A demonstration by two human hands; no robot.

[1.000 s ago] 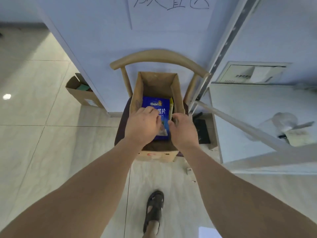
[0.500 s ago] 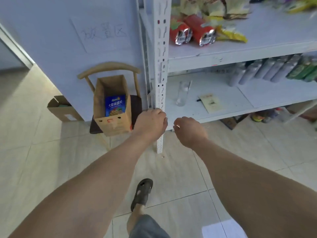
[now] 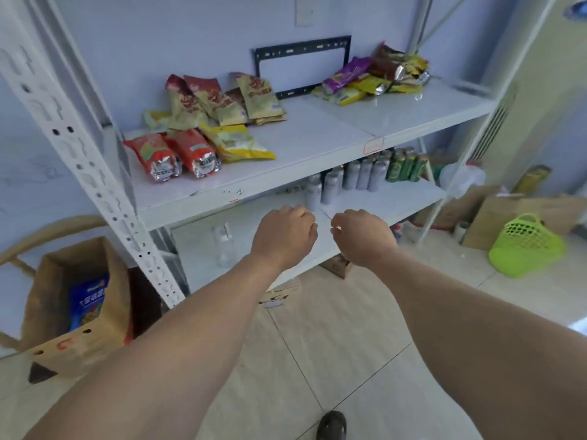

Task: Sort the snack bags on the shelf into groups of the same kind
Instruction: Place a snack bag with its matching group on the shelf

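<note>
A storeroom-like space: white metal shelving (image 3: 317, 147) with snack bags (image 3: 206, 122), cans (image 3: 365, 176), tiled floor (image 3: 317, 344).

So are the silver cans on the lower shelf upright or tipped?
Upright: the silver cans stand on end in rows on the lower shelf.

Both hands, left hand (image 3: 283, 235) and right hand (image 3: 363, 237), hang loosely curled and empty before the lower shelf (image 3: 381, 201). Snack bags (image 3: 203, 122) crowd the upper shelf's (image 3: 317, 144) left end; more bags (image 3: 374, 76) sit at its back right corner
</note>
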